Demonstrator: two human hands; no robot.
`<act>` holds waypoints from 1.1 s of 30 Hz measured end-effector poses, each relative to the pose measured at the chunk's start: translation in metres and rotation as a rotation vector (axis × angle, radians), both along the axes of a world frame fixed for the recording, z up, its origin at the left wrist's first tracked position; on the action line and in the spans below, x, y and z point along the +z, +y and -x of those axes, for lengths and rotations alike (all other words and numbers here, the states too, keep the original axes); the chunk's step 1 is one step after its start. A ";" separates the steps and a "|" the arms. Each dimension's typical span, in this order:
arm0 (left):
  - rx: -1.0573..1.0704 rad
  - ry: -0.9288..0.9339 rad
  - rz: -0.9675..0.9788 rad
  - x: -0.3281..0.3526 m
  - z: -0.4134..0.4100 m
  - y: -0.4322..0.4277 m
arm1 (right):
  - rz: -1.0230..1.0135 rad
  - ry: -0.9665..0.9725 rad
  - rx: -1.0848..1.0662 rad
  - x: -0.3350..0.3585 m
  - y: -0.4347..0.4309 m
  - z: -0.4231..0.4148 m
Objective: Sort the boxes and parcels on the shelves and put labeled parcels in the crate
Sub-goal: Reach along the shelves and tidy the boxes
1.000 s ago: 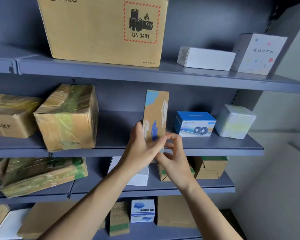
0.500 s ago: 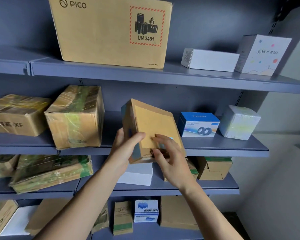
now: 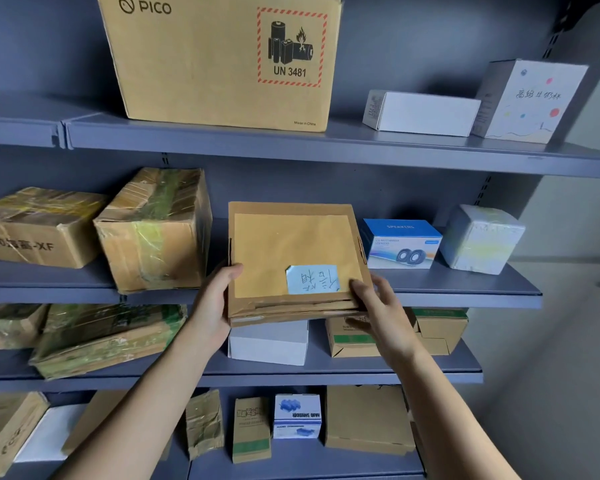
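Now the parcel (image 3: 293, 261) is facing the camera, held flat just in front of the middle shelf (image 3: 465, 289), with its blue label (image 3: 312, 279) showing upside down. The left hand (image 3: 212, 303) is gripping its left edge, thumb on the face. The right hand (image 3: 378, 306) is pinching the lower right corner. The label check is probably finishing, so the next move is carrying it to the crate, which is out of view. Half a second ago the parcel was angled, its label largely hidden.
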State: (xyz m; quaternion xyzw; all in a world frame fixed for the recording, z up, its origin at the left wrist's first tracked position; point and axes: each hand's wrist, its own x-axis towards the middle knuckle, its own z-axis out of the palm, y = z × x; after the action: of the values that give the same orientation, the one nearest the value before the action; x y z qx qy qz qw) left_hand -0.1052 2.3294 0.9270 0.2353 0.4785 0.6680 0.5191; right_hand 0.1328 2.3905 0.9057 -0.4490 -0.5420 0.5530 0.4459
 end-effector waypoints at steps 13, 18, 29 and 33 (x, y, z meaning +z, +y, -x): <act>0.292 0.835 -0.159 0.008 -0.008 0.006 | 0.065 0.408 0.035 0.010 -0.009 0.005; 0.136 0.984 -0.300 0.027 -0.033 0.005 | -0.091 0.308 0.015 0.012 -0.015 0.017; -0.095 0.618 -0.370 0.024 -0.055 -0.001 | -0.475 -0.014 0.054 0.015 -0.030 0.031; 0.006 0.466 -0.345 0.022 -0.054 0.002 | -0.743 -0.214 0.090 0.011 -0.033 0.039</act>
State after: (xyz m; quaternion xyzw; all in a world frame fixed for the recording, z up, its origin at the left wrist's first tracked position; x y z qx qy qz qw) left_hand -0.0514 2.3311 0.9487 0.4660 0.4649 0.6689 0.3455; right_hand 0.0939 2.3571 0.9168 -0.2878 -0.7681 0.2880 0.4942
